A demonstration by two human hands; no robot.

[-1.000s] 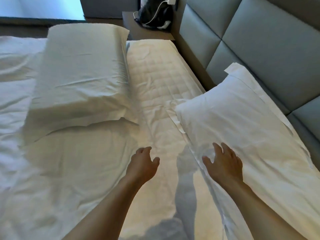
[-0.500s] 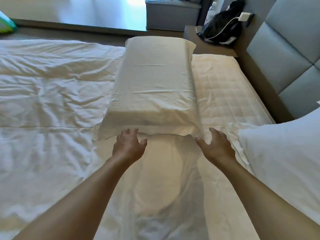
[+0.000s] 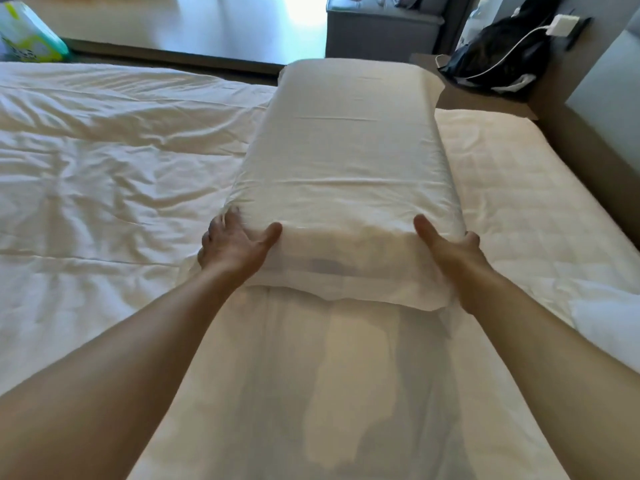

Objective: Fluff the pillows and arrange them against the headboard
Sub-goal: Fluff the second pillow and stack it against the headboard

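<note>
A long cream pillow (image 3: 349, 161) lies lengthwise on the bed, away from the grey padded headboard (image 3: 613, 77) at the right. My left hand (image 3: 235, 245) grips its near left corner, thumb on top and fingers along the side. My right hand (image 3: 450, 249) holds the near right corner the same way. A second white pillow (image 3: 609, 317) shows only as a corner at the right edge.
A rumpled white duvet (image 3: 104, 174) covers the left of the bed, and bare quilted mattress (image 3: 519, 188) lies between pillow and headboard. A nightstand (image 3: 485, 91) with a black bag (image 3: 498, 53) and charger cable stands beyond. A green-and-white pack (image 3: 27, 36) sits far left.
My view has swung left from the white pillow at the headboard to the cream one. Both hands reached forward and closed on its near corners.
</note>
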